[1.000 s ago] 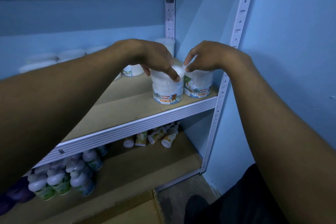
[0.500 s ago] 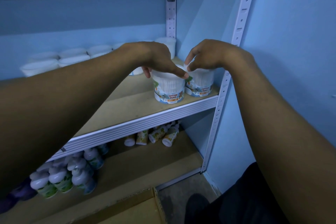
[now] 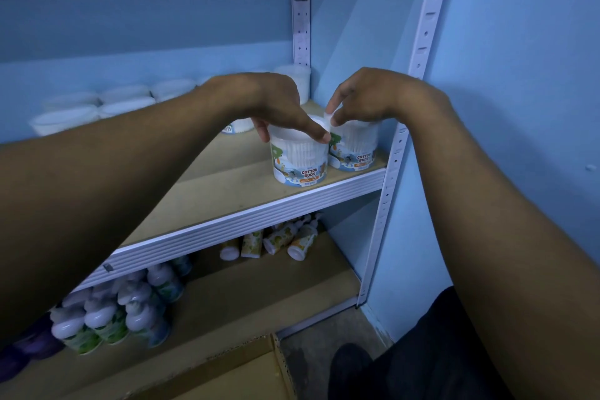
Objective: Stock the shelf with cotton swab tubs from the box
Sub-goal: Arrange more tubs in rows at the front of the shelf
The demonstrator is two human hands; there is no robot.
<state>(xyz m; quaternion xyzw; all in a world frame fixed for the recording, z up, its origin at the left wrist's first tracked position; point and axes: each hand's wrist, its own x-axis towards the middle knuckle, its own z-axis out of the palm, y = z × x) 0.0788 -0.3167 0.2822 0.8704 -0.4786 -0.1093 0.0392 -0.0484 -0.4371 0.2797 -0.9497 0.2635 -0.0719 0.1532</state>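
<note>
The left hand (image 3: 276, 107) covers part of the lid of the front tub (image 3: 298, 159); the right hand (image 3: 363, 97) hides the top of the corner tub (image 3: 355, 148); the box (image 3: 240, 373) is cut by the bottom edge; the back-row tubs (image 3: 97, 104) are blurred, labels unreadable; the purple items (image 3: 29, 347) are cut off at the left edge.

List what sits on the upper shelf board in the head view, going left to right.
Unlabelled white tubs along the back wall → left hand gripping a cotton buds tub → right hand on the second tub.
</note>
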